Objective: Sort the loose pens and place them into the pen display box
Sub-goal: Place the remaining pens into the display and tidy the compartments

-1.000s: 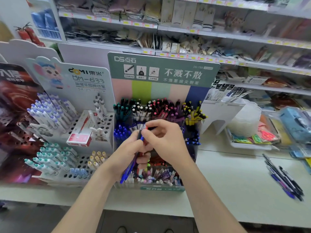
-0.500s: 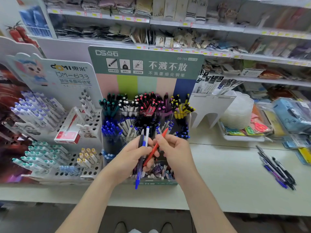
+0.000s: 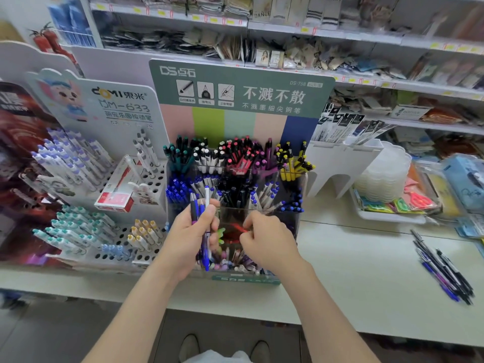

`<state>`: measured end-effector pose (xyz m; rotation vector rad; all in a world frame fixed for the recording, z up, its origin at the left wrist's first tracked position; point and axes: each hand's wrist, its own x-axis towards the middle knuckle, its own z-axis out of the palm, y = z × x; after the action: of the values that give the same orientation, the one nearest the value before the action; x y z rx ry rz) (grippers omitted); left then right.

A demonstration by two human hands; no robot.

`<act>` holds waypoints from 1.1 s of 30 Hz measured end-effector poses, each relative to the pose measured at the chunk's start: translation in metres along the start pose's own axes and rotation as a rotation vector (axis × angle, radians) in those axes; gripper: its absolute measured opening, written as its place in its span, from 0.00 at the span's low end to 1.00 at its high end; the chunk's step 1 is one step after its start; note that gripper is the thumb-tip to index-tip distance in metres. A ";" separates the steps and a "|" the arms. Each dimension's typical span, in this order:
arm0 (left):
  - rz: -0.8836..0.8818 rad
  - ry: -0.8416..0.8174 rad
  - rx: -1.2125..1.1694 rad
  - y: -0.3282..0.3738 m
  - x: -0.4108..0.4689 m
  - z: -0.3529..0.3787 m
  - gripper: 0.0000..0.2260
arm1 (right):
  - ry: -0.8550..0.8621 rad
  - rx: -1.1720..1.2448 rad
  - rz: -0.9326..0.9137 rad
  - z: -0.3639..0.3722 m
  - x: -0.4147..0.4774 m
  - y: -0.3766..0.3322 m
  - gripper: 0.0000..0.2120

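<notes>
White counter (image 3: 353,271) bears pen display box (image 3: 246,279) and loose pens (image 3: 442,268).

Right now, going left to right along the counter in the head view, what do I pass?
In order: rack of teal-capped white pens, red-and-white cardboard box, left hand gripping a bundle of blue pens, right hand pinching a red pen, white arched stand, stack of clear plastic trays, loose dark pens.

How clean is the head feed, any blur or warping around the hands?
Head view: the right hand and the red pen it pinches are motion-smeared; the pens in the left hand read sharper; shelves bow at the edges, wide lens; lighting is even.
</notes>
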<state>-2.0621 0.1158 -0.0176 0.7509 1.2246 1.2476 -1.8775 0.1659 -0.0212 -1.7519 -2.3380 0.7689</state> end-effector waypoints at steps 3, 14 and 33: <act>0.001 0.024 -0.005 0.000 0.000 -0.003 0.13 | 0.009 0.039 -0.054 0.003 0.008 -0.003 0.18; -0.024 -0.057 -0.185 -0.004 -0.006 0.015 0.14 | 0.172 0.114 -0.129 0.033 -0.014 0.008 0.19; 0.049 0.032 -0.231 0.007 -0.005 0.031 0.05 | 0.249 1.126 0.064 0.016 -0.051 -0.037 0.11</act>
<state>-2.0343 0.1180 -0.0021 0.5964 1.0708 1.4182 -1.8997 0.1062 -0.0078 -1.2565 -1.2099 1.3839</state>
